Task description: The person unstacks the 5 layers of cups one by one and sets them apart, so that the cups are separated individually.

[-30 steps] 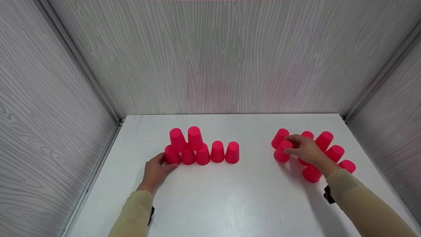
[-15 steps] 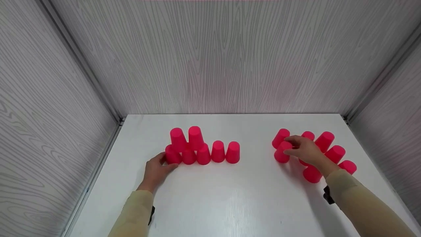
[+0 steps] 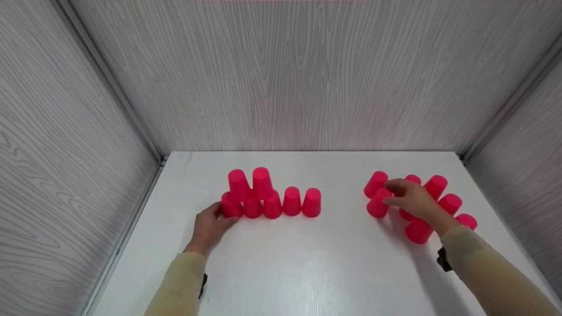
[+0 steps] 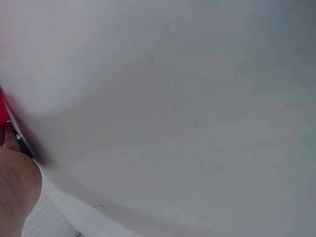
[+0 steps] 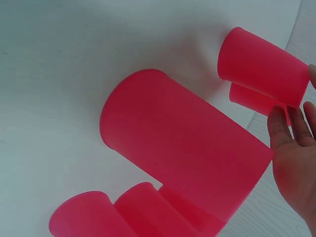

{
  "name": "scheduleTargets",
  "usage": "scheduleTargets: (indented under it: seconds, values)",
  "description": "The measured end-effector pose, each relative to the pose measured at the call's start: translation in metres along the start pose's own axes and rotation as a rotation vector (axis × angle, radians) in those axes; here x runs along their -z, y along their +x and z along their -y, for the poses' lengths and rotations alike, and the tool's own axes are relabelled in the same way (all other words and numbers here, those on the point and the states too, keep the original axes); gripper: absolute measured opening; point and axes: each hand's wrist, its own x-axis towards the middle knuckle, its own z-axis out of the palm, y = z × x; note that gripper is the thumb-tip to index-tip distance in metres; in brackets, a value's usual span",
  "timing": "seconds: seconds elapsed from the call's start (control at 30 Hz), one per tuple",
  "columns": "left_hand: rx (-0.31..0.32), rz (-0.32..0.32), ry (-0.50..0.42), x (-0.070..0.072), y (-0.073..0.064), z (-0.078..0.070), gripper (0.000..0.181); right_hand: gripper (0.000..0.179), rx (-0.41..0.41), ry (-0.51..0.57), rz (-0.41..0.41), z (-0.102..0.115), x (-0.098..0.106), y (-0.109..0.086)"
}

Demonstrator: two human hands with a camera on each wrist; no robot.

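Since a moment ago, the right hand has slid a tiny bit to the right, while the left hand and all the cups stay put. The right hand is at the top of the near left cup in the bunch on the right. Its thumb and fingers go on two sides of the cup's small top, but I cannot tell if they squeeze it or just touch it. That cup stands upside down on the white surface, wide end down. Just past it, on the far side, is the far left cup. More pink cups stand to the right, and the right hand and its yellowish sleeve hide bits of some.

Over on the left, the left hand grips the end cup, with its thumb on the near side. That cup starts a bottom row of five upside-down cups, close together. Two top cups sit on the row, over the gaps between its first three cups. Pale walls with wavy lines stand left, right and far.
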Motion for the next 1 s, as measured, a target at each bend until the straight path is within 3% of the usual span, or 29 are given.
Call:
scheduleTargets:
  seconds: [0.2, 0.37, 0.63, 0.83, 1.0]
  values:
    - [0.007, 0.009, -0.013, 0.001, -0.001, -0.002, 0.075, 0.073, 0.029, 0.006, -0.005, 0.028, 0.011, -0.007]
    - [0.009, 0.013, -0.019, 0.001, 0.000, -0.002, 0.075, 0.067, 0.165, 0.031, -0.037, 0.068, 0.004, -0.005]
    - [0.029, 0.013, -0.024, 0.001, -0.001, -0.003, 0.078, 0.053, 0.385, 0.101, -0.017, 0.149, -0.056, 0.008]
    - [0.028, 0.009, -0.033, 0.001, -0.002, -0.004, 0.079, 0.053, 0.409, 0.166, -0.001, 0.204, -0.108, 0.023]
    - [0.019, 0.009, -0.021, 0.000, -0.002, -0.003, 0.078, 0.055, 0.393, 0.219, -0.016, 0.227, -0.147, 0.038]
